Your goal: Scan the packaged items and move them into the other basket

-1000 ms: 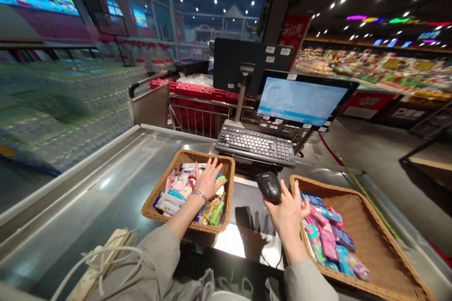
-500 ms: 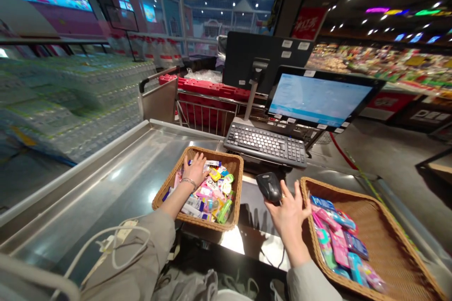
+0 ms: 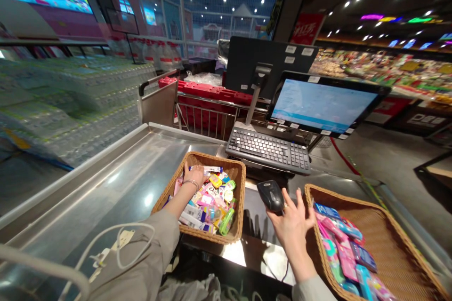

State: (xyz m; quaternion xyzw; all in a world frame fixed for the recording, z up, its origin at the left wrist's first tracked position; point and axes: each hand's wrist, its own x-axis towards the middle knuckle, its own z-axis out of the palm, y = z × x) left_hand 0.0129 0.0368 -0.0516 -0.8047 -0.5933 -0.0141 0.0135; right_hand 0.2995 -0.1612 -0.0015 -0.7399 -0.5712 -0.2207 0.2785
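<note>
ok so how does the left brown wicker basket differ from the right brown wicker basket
The left brown wicker basket is covered across most of its floor by small bright packages; the right brown wicker basket shows broad woven floor beside its bunched items. The person's left hand is inside the left basket; the right hand is by the right one's rim. Both are rectangular.

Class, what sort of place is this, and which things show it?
Most likely a supermarket checkout: a lit screen and keyboard stand by a metal counter, wicker baskets hold small packaged goods, and what look like stocked displays stand beyond.
</note>
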